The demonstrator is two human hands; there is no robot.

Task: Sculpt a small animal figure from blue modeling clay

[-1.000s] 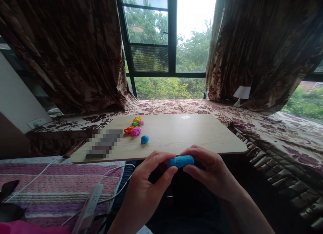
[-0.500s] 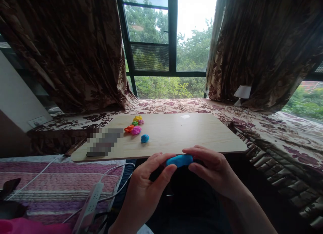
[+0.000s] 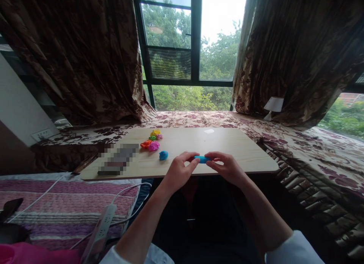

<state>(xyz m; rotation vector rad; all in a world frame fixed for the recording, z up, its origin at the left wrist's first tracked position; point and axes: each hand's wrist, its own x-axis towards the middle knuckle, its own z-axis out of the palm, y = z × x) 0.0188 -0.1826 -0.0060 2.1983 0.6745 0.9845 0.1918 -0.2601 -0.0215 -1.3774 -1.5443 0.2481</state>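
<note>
A short blue roll of modelling clay [image 3: 203, 159] is pinched between both hands, over the near part of the table [image 3: 227, 142]. My left hand [image 3: 182, 167] grips its left end between thumb and fingers. At the other end, the thumb and fingers of my right hand [image 3: 226, 166] close on it. To the left of my hands, a smaller blue lump of clay [image 3: 163, 155] lies on the tabletop. Behind it sit a pink lump [image 3: 154, 146], an orange lump [image 3: 146, 144], a green lump [image 3: 152, 138] and a yellow lump [image 3: 155, 132], close together.
A blurred-out dark flat object [image 3: 121, 159] lies on the table's left side. Below it, a white power strip [image 3: 104, 226] with cables rests near a striped quilt [image 3: 71, 203]. A small lamp [image 3: 273, 104] stands on the floral-covered ledge at the back right.
Both hands have moved forward, away from my body, carrying the blue clay roll from in front of the table's near edge to over the tabletop. The other lumps have not moved.
</note>
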